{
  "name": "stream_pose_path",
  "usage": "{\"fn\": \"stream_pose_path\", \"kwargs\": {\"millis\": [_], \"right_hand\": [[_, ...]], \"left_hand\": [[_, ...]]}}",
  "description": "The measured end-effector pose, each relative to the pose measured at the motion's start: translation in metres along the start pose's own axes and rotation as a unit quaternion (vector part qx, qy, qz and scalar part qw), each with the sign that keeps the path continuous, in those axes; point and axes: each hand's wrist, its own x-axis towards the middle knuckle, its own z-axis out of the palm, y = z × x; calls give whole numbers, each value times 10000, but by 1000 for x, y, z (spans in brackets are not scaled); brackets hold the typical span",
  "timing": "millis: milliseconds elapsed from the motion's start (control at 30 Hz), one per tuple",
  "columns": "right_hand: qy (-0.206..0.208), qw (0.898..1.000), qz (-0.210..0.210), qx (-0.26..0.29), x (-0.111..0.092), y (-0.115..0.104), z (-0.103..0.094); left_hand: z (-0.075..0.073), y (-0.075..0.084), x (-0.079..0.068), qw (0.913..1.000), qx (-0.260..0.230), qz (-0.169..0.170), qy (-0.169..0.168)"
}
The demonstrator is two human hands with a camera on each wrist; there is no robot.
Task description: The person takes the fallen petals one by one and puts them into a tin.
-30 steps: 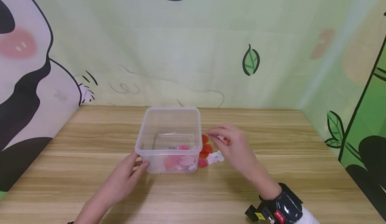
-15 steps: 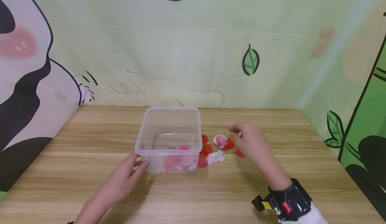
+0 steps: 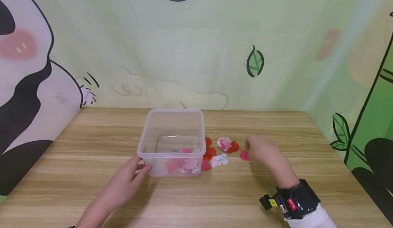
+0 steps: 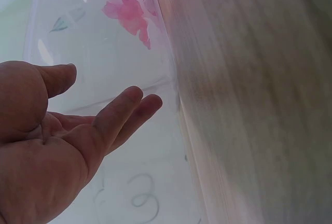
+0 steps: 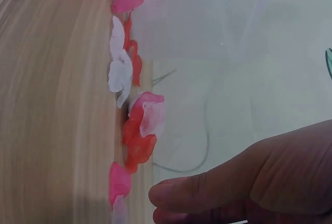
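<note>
A clear plastic box (image 3: pixel 172 165) stands on the wooden table, with pink and white artificial petals (image 3: pixel 183 165) inside near its front right. My left hand (image 3: pixel 122 180) rests at the box's front left corner. In the left wrist view its fingers (image 4: pixel 116 115) are extended and apart from the thumb. To the right of the box my right hand (image 3: pixel 265 153) is low over the table, beside a deep pink petal (image 3: pixel 244 155). In the right wrist view its thumb and a finger lie close together near that petal, with nothing visible between their tips.
Between box and right hand lie red petals (image 3: pixel 210 152), a white petal (image 3: pixel 216 161), and a pink-white petal (image 3: pixel 225 143) against a red one (image 3: pixel 233 146). A printed cloth backdrop (image 3: pixel 196 57) rises behind the table (image 3: pixel 107 132). The right wrist wears a black camera strap (image 3: pixel 299 200).
My right hand has moved right, away from the petals by the box, then lowered toward the deep pink petal. The left hand and the box stay where they were.
</note>
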Motion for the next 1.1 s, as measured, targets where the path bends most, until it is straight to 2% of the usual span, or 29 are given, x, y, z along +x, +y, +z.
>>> {"fn": "stream_pose_path", "kwargs": {"millis": [267,633,933,1100], "right_hand": [[-202,9995,210,-144,4,6,7],[-400,9988,263,-79,6,9,15],[-419,9985,315,-141,7,10,17],[-295,9990,283,-175,6,10,14]], "left_hand": [[1,1,-1,10000,17,31,34],[1,-1,-1,10000,46,18,31],[1,1,-1,10000,-1,-65,17],[1,2,0,9999,-88,-59,9]]}}
